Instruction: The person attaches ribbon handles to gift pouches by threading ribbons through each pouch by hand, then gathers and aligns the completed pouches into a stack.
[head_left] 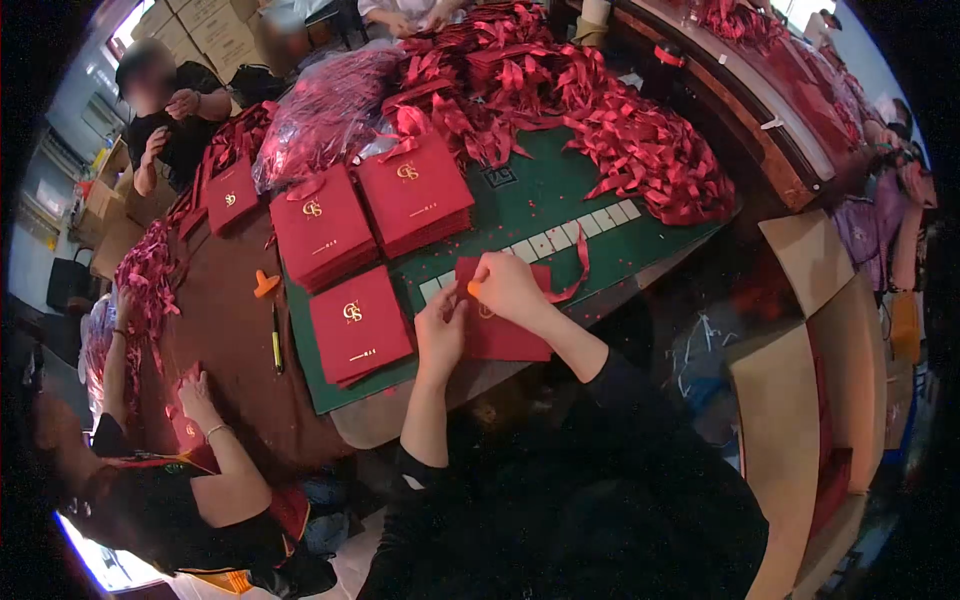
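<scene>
A red bag [508, 338] with a gold logo lies on the green mat [540, 168] at the table's near edge, its red ribbon [583, 262] trailing to the right. My right hand [508, 287] is closed on a small orange tool [474, 288] over the bag's upper part. At the bag's left edge my left hand [440, 325] has its fingers pinched together; what they hold, if anything, is hidden. Stacks of red bags stand left of my hands, the nearest stack [360, 325] beside my left hand.
Behind the stacks lie a plastic-wrapped bundle [325, 110] and a heap of red ribbons [650, 150]. An orange tool [266, 284] and a yellow cutter [277, 345] lie on the brown cloth. Co-workers sit at the left. Open cardboard boxes [790, 400] stand at the right.
</scene>
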